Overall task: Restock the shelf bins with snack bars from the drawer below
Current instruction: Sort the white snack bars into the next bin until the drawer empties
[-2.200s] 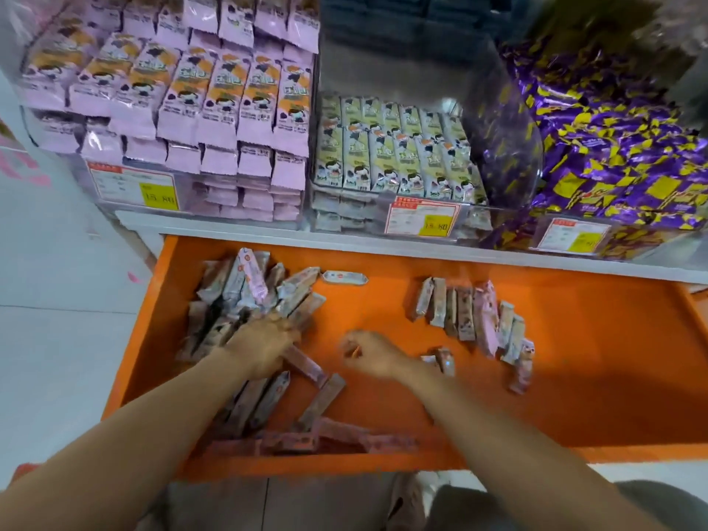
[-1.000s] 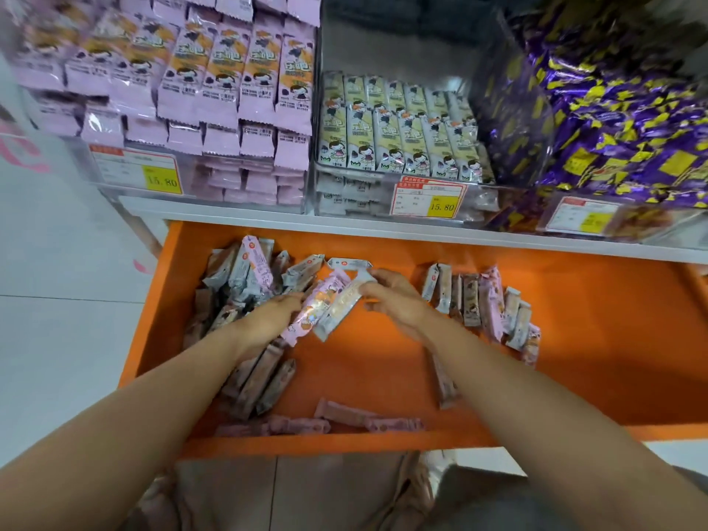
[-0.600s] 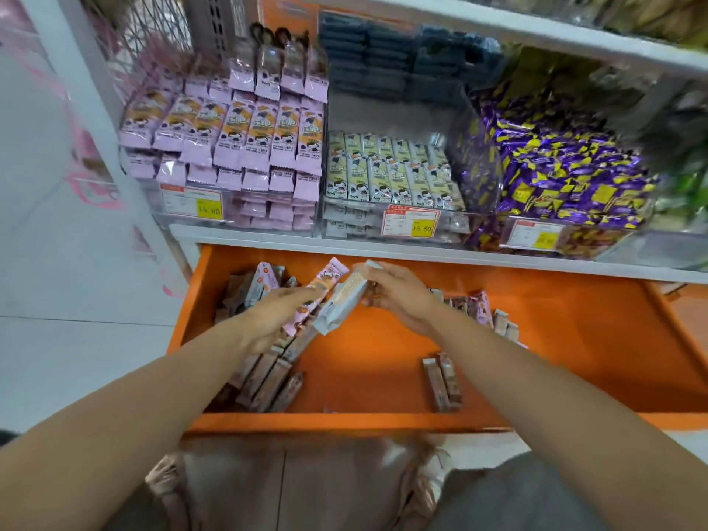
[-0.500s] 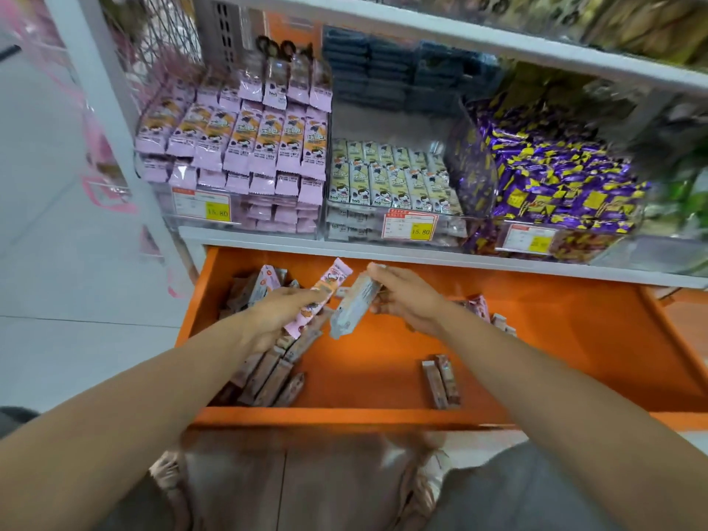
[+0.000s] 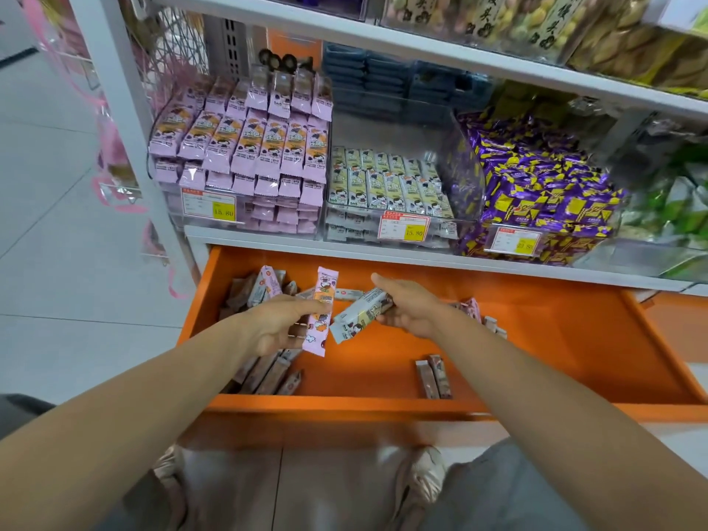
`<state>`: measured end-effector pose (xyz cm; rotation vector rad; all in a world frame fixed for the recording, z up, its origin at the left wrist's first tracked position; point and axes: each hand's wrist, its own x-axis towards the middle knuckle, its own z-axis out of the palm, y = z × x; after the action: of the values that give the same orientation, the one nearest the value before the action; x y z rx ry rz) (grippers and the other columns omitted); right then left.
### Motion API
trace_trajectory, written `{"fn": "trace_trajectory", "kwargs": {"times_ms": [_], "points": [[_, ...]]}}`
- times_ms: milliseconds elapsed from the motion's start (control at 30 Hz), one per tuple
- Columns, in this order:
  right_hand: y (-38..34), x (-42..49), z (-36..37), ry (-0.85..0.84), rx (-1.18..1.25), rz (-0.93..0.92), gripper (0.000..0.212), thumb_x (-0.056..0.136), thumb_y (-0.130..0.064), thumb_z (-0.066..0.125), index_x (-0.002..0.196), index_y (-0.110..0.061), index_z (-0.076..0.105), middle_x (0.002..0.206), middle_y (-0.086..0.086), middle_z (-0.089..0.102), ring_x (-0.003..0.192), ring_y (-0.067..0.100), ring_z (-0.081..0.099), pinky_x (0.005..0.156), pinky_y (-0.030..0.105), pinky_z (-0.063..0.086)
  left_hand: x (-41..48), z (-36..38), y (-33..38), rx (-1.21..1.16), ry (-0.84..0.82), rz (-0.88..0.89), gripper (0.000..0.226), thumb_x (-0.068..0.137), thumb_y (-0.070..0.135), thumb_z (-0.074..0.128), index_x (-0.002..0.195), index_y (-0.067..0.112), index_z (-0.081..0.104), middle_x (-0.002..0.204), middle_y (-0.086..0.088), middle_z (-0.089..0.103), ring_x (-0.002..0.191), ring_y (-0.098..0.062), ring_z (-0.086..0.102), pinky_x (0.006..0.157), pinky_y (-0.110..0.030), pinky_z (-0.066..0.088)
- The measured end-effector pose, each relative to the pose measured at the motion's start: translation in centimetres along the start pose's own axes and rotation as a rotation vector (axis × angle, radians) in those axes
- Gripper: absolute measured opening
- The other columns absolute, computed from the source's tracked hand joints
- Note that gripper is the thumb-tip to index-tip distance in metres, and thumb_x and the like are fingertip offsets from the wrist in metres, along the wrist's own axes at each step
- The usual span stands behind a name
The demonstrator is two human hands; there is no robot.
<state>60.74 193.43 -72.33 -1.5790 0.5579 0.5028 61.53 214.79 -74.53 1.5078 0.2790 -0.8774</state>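
Above the drawer's [image 5: 536,339] left end the pink bin [image 5: 245,178] looks nearly full. Over the drawer the left hand [image 5: 281,323] pinches one pink bar [image 5: 321,316], and the right hand [image 5: 412,310] curls round a pale bar [image 5: 360,314]. Neither is shelved yet. The pale bin [image 5: 390,197] above the drawer's middle has room, and many loose bars [image 5: 268,371] lie inside the drawer.

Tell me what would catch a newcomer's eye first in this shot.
The bright orange drawer, pulled open under the shelf, grabs attention first. Over it, the left hand holds a pink bar and the right hand a pale bar. Purple and yellow packets pile up at upper right.
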Motion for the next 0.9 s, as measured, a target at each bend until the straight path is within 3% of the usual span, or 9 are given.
{"fn": "trace_trajectory", "kwargs": {"times_ms": [167, 233, 300, 400, 500, 600, 700, 800, 900], "points": [[-0.1, -0.2, 0.1, -0.075, 0.089, 0.013, 0.018, 0.093, -0.020, 0.065, 0.099, -0.005, 0.059, 0.093, 0.015, 0.064, 0.079, 0.019, 0.063, 0.058, 0.021, 0.056, 0.0, 0.0, -0.3, 0.019, -0.050, -0.013, 0.042, 0.082, 0.024, 0.077, 0.117, 0.004, 0.066, 0.102, -0.015, 0.066, 0.088, -0.025, 0.060, 0.078, -0.032, 0.050], [-0.2, -0.3, 0.2, -0.126, 0.103, 0.005, 0.011, 0.091, -0.009, 0.064, 0.100, -0.003, 0.059, 0.099, 0.017, 0.063, 0.081, 0.019, 0.062, 0.061, 0.021, 0.057, -0.2, 0.3, -0.3, 0.032, -0.065, -0.009, 0.031, 0.086, 0.021, 0.072, 0.113, 0.006, 0.066, 0.098, -0.014, 0.070, 0.080, -0.021, 0.065, 0.071, -0.029, 0.053], [-0.1, -0.3, 0.5, -0.127, 0.119, -0.023, 0.010, 0.090, -0.006, 0.066, 0.098, -0.004, 0.061, 0.098, 0.015, 0.064, 0.080, 0.016, 0.060, 0.063, 0.021, 0.054, -0.3, 0.5, -0.3, 0.036, -0.064, 0.002, 0.020, 0.086, 0.020, 0.071, 0.102, 0.010, 0.065, 0.098, -0.012, 0.066, 0.083, -0.022, 0.059, 0.071, -0.029, 0.050], [0.3, -0.1, 1.5, -0.001, 0.139, -0.101, 0.025, 0.086, -0.015, 0.072, 0.106, -0.005, 0.060, 0.094, 0.010, 0.068, 0.074, 0.013, 0.059, 0.062, 0.021, 0.049, -0.4, 1.0, -0.2, -0.010, -0.098, 0.035, 0.018, 0.087, 0.019, 0.071, 0.102, 0.010, 0.068, 0.099, -0.012, 0.071, 0.082, -0.022, 0.064, 0.069, -0.029, 0.054], [0.9, 0.2, 2.6, 0.085, 0.155, -0.174, 0.041, 0.088, -0.020, 0.071, 0.121, -0.001, 0.056, 0.106, 0.013, 0.068, 0.081, 0.016, 0.062, 0.069, 0.025, 0.052, -0.7, 2.0, 0.1, -0.074, -0.094, 0.068, 0.022, 0.091, 0.017, 0.067, 0.112, 0.009, 0.068, 0.103, -0.013, 0.073, 0.080, -0.020, 0.069, 0.066, -0.030, 0.058], [0.8, -0.2, 2.9, 0.007, 0.157, -0.235, 0.037, 0.092, -0.012, 0.065, 0.127, -0.005, 0.055, 0.116, 0.014, 0.066, 0.094, 0.020, 0.065, 0.075, 0.027, 0.054, -0.4, 2.3, 0.5, -0.162, -0.016, 0.105, 0.032, 0.091, 0.017, 0.067, 0.120, 0.003, 0.065, 0.105, -0.016, 0.071, 0.086, -0.023, 0.066, 0.080, -0.038, 0.059], [0.4, -0.9, 2.7, -0.133, 0.104, -0.275, 0.052, 0.090, -0.006, 0.065, 0.138, -0.015, 0.049, 0.128, 0.012, 0.061, 0.114, 0.024, 0.061, 0.084, 0.029, 0.053, -0.3, 2.1, 1.0, -0.187, 0.009, 0.128, 0.039, 0.088, 0.019, 0.071, 0.122, 0.002, 0.063, 0.115, -0.019, 0.069, 0.095, -0.027, 0.064, 0.093, -0.045, 0.054], [0.2, -1.4, 2.4, -0.190, 0.028, -0.314, 0.065, 0.088, 0.000, 0.065, 0.145, -0.015, 0.040, 0.133, 0.010, 0.057, 0.120, 0.023, 0.057, 0.095, 0.029, 0.050, -0.7, 2.3, 1.4, -0.195, -0.019, 0.146, 0.032, 0.088, 0.020, 0.070, 0.116, 0.005, 0.066, 0.103, -0.014, 0.071, 0.088, -0.024, 0.066, 0.085, -0.040, 0.058], [-0.2, -2.4, 1.6, -0.134, -0.036, -0.380, 0.061, 0.088, -0.002, 0.066, 0.143, -0.014, 0.043, 0.129, 0.007, 0.059, 0.119, 0.021, 0.057, 0.096, 0.028, 0.049, -1.0, 2.8, 2.1, -0.157, -0.035, 0.176, 0.029, 0.088, 0.020, 0.070, 0.113, 0.006, 0.067, 0.094, -0.010, 0.071, 0.079, -0.021, 0.068, 0.072, -0.032, 0.059]]}}
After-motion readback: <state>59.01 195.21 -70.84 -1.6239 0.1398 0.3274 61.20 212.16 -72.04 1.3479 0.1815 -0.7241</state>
